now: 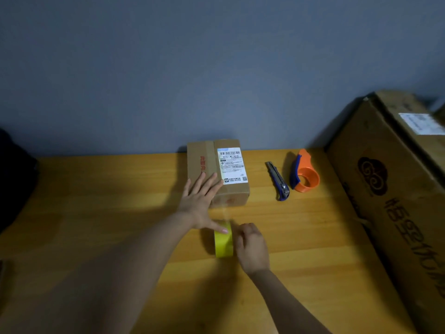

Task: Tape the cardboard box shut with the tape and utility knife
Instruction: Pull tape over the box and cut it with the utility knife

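A small cardboard box with a white shipping label stands on the wooden table by the wall. My left hand lies flat, fingers spread, on the box's near left top edge, thumb reaching down to the yellow tape roll. The roll stands on edge in front of the box. My right hand grips its right side. A clear strip of tape runs from the roll up to the box front. The utility knife, blue and grey, lies right of the box.
An orange and blue tape dispenser sits right of the knife. A large printed cardboard carton fills the table's right side. A dark object is at the left edge. A grey wall is behind.
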